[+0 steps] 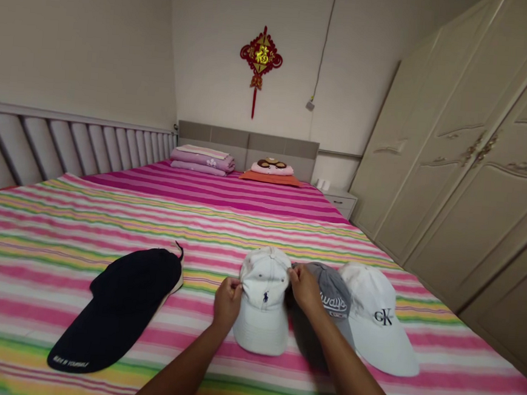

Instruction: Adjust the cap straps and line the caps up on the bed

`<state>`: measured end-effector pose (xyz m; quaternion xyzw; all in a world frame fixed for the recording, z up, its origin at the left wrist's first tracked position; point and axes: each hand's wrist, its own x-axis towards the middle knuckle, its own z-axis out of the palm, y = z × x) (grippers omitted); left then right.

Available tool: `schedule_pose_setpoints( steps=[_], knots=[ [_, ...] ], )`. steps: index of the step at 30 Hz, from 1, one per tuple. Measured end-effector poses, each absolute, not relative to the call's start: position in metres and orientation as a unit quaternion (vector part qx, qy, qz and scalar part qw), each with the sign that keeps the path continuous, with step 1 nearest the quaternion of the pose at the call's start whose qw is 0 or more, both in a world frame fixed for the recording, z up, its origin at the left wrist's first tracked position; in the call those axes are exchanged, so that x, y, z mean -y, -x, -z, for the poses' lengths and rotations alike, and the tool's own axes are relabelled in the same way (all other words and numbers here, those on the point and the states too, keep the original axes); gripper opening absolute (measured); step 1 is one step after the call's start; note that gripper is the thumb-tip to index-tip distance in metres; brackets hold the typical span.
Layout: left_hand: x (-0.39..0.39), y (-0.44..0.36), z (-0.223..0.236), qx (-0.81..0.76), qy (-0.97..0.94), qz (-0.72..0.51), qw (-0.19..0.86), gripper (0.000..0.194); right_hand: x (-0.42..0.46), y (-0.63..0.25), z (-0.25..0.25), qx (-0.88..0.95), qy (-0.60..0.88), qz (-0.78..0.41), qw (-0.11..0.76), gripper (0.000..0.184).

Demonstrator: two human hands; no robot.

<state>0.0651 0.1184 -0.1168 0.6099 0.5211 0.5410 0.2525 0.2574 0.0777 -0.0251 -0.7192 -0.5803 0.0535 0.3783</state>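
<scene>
Both hands pinch the white cap (263, 301) on the striped bed (37, 228): the left hand (227, 301) grips its left side, the right hand (304, 288) its right. A grey cap (335, 297) lies just beside it, a dark cap (120, 308) well apart.

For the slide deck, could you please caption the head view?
Left hand and right hand grip a white cap on a striped bed, between navy cap and grey cap.

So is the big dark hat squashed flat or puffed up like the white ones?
Squashed flat. The dark hat lies spread out on the striped bed, while the white cap between the left hand and right hand stands rounded.
</scene>
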Motion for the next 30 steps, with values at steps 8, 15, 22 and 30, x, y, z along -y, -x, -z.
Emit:
schedule_pose_setpoints(
  steps=[8,15,22,30],
  knots=[
    [-0.117,-0.066,0.111,-0.51,-0.614,-0.553,0.239,0.018,-0.054,-0.244,0.04,0.587,0.729,-0.069,0.346,0.027],
    [-0.119,-0.064,0.086,-0.495,-0.677,-0.519,0.162,0.023,-0.044,-0.231,0.054,0.576,0.74,-0.061,0.342,0.026],
    [-0.118,-0.071,0.059,-0.494,-0.724,-0.473,0.089,0.017,-0.039,-0.224,0.056,0.582,0.73,-0.049,0.355,0.013],
    [-0.125,-0.076,0.049,-0.515,-0.73,-0.446,0.052,0.014,-0.04,-0.221,0.058,0.589,0.719,-0.043,0.365,0.012]
  ],
)
